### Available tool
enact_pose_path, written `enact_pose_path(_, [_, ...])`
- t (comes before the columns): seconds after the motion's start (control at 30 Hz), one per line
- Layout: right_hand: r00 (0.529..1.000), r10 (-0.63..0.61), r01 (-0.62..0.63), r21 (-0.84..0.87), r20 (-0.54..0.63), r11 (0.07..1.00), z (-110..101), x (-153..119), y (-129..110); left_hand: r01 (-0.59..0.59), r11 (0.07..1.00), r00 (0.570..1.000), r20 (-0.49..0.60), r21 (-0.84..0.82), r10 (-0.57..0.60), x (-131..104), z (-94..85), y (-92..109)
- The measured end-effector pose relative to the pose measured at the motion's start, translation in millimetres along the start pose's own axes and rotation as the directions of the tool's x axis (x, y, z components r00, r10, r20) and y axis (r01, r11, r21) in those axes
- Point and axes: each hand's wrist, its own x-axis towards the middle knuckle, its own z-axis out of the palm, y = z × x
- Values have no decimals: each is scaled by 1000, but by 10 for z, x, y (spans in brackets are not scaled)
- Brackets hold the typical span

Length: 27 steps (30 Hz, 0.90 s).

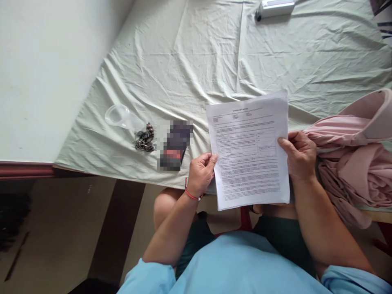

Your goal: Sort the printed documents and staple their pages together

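Observation:
Between my two hands I hold up a stack of printed papers [249, 163], its top sheet headed "OVERLEAF NOTES" over dense small text and a boxed part. My left hand [201, 172] is closed on the left edge, thumb in front; a red string bracelet circles that wrist. On the right edge my right hand [297, 155] pinches the sheets, thumb on the front face. The fingers behind the papers are partly hidden. The sheets are tilted over the table's front edge and my lap.
A pale green cloth [196, 53] covers the table in wrinkles. Left of the papers lie a blurred dark flat object [177, 141], a bunch of keys [145, 141] and a clear plastic cup [118, 115]. Pink fabric [352, 163] is heaped at right. A white device [275, 9] stands at the back.

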Motion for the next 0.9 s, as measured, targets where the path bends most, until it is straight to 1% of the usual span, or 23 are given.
enact_pose_path(0.23, [999,36,-36,-6,37,999,5,-6,-3,-6,999,998,-57,34,8,6,-22,-66])
enact_pose_path(0.6, [1000,4,-5,-39,-8,999,30,-5,-17,-15,998,999,-39,59,17,4,-29,-65])
enact_pose_path(0.9, [1000,2,-2,-47,-14,999,35,-6,-35,11,1000,999,-34,22,-10,6,-32,-83])
